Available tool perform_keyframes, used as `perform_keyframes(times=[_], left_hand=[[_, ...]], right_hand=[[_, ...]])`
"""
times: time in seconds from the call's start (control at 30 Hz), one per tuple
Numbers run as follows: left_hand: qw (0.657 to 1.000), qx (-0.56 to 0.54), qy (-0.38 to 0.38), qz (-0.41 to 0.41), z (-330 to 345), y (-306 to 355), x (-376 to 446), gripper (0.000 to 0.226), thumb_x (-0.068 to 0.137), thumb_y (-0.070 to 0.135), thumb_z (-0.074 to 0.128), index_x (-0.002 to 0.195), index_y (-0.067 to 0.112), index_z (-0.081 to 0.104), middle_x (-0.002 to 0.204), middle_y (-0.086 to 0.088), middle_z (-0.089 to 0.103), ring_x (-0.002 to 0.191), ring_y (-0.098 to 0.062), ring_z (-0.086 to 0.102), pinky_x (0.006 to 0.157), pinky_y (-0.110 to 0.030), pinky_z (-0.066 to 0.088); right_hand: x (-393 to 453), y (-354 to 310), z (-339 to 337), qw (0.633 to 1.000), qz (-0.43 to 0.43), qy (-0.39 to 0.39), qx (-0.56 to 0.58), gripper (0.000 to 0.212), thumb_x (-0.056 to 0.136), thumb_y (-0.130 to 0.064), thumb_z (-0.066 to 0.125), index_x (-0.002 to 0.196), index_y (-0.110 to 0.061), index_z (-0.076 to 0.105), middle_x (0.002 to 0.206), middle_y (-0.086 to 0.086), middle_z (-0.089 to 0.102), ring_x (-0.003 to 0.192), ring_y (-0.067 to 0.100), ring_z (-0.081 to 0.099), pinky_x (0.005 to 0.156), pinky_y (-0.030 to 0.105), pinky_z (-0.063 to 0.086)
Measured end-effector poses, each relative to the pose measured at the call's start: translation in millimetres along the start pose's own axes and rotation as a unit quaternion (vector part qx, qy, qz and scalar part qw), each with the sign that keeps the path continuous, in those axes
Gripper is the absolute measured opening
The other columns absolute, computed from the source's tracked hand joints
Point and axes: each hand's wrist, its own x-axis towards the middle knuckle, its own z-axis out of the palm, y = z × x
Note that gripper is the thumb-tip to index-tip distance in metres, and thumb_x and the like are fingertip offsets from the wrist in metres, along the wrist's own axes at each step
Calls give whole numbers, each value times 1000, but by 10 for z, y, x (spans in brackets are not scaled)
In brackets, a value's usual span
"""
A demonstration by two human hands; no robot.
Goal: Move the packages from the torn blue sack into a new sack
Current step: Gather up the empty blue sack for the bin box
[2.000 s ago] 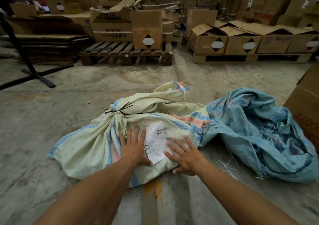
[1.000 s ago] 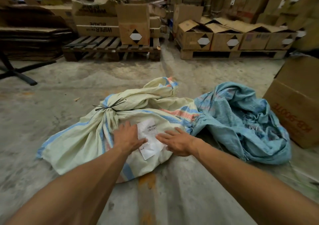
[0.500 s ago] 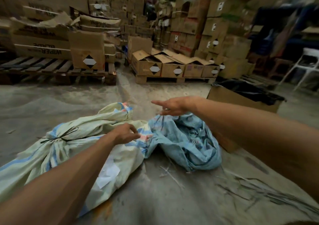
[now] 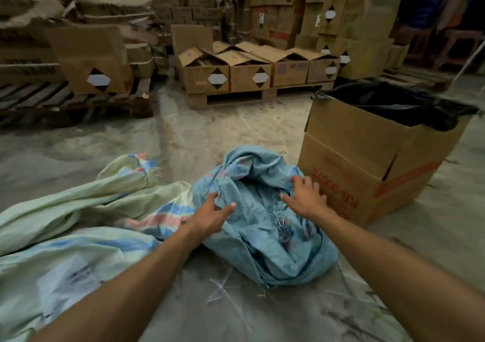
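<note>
1. Here, the torn blue sack [image 4: 265,223] lies crumpled on the floor beside the cardboard box [image 4: 367,163].
2. Both hands, left [image 4: 210,214] and right [image 4: 304,197], rest spread and relaxed on it, gripping nothing.
3. It looks limp, light and frayed; bunch the sound cloth away from the tear.

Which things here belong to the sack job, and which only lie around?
Job: torn blue sack, pale striped sack, left hand, right hand.

Lying about: lined carton, pallet boxes, loose strands on floor.
</note>
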Motion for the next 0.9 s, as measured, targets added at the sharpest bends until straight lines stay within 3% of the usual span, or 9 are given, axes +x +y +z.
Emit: perform_keyframes(times=[0.1,0.17,0.27,0.37,0.43,0.57,0.67,0.8,0.9], left_hand=[[997,6,69,-42,190,43,462,101,89,52,60,154,19,-9,160,-8,21,143,-30,29,115,-41,29],[984,-93,114,-97,317,-6,817,115,80,64,63,152,26,-18,160,-7,18,142,-33,29,113,-48,32],[938,-271,88,-199,473,-127,1157,130,49,90,61,153,25,18,149,-8,42,129,-34,48,104,-52,43],[943,-262,68,-194,658,-101,1236,67,79,62,65,123,11,58,114,-8,67,103,-29,64,89,-41,52],[946,-262,108,-159,704,-46,1314,59,72,42,75,117,8,63,102,-13,72,90,-31,69,81,-44,57],[942,-258,213,-34,704,227,1326,22,83,-3,57,105,-1,62,78,-15,65,67,-28,63,56,-31,53],[948,-40,295,118,500,403,1172,25,71,-11,51,87,3,63,74,-7,60,73,-23,57,60,-29,47],[948,119,218,198,92,606,926,40,57,2,59,94,4,72,99,-5,64,93,-23,61,87,-32,48],[988,-146,44,37,-80,813,675,59,63,35,75,114,8,65,113,-22,66,103,-36,63,88,-41,52]], right_hand=[[271,472,222,989,123,-24,81,94,85,-71,50,153,-25,5,159,14,7,142,40,16,108,58,25],[535,767,357,962,193,-68,182,105,82,-77,45,156,-16,1,161,17,7,145,41,15,114,54,23],[738,1035,499,912,221,-123,322,91,88,-66,51,149,-2,31,155,18,30,138,36,38,110,40,35],[854,1186,604,953,119,-109,258,41,90,-28,66,126,-10,62,124,12,64,103,24,61,84,29,48],[917,1178,617,965,88,-14,248,26,87,-17,59,112,-19,62,107,6,68,88,23,62,73,31,49],[919,1025,330,925,24,133,356,23,90,-4,51,94,-26,50,87,-3,64,68,12,59,56,29,45],[908,883,-29,886,-42,210,412,24,92,2,48,95,-21,51,86,-9,63,65,-4,54,51,14,41],[900,637,-689,820,-115,248,503,33,74,22,38,79,-9,44,74,-1,46,58,-1,39,54,17,34],[850,381,-1145,775,-140,246,565,38,66,22,36,69,-16,38,72,4,41,69,13,40,61,27,34]])
